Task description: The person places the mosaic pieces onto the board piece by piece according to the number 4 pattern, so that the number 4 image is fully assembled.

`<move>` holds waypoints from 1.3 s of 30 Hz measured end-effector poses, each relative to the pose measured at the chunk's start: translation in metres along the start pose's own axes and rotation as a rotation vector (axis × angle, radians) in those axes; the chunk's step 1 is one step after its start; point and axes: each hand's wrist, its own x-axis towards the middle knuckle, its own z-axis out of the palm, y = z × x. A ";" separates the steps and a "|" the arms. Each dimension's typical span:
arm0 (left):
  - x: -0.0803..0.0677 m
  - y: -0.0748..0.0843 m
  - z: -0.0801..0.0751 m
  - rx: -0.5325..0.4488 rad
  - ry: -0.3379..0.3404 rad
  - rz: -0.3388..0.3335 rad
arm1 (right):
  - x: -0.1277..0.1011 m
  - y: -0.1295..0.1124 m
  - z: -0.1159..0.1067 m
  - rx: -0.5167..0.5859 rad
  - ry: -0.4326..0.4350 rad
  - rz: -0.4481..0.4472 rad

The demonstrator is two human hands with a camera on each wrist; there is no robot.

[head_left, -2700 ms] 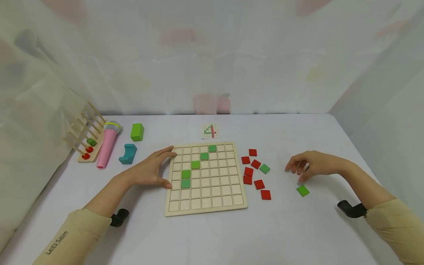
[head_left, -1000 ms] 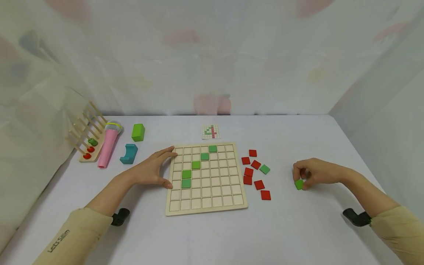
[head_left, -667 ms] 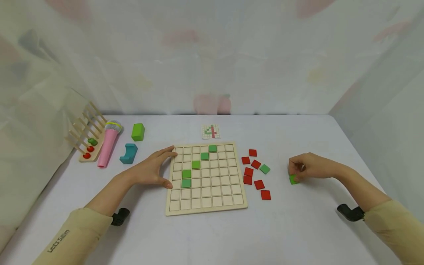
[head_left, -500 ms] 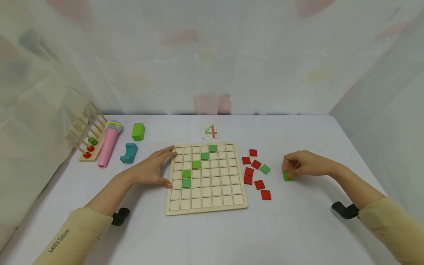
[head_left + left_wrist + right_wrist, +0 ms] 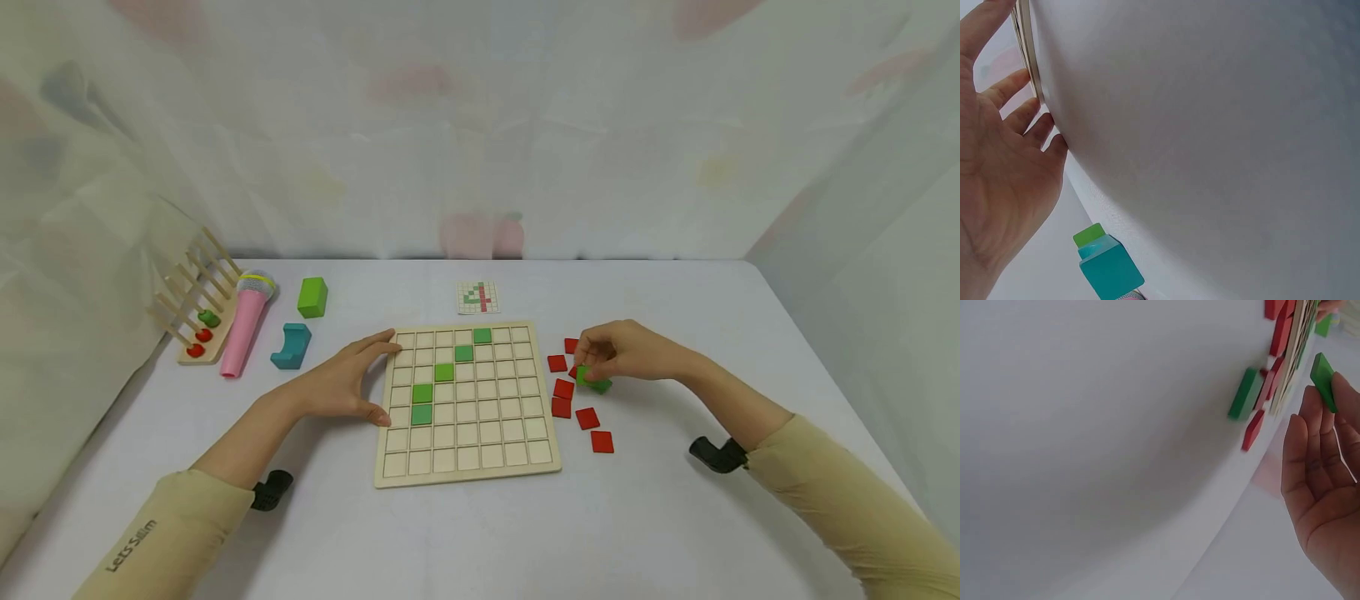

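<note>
Between thumb and fingertips my right hand pinches a small green square tile, held above the table in the right wrist view. Below it lies a darker green tile, partly covered in the head view, among several red tiles. To the left is a wooden grid board. Several of its squares hold green tiles, running in a diagonal from upper right to lower left. My left hand rests at the board's left edge, thumb and fingers spread, fingertips touching the rim.
A small pattern card with a green and red figure 4 lies behind the board. At the left are a pink toy microphone, a pegged wooden rack, a green block and a teal curved block.
My right hand took hold of the green tile at the right and carried it left, over the loose tiles near the board. The left hand and board have stayed in place.
</note>
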 end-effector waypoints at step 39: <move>0.000 -0.002 -0.001 -0.030 -0.012 -0.004 | 0.107 -0.107 0.086 -0.067 -0.068 -0.135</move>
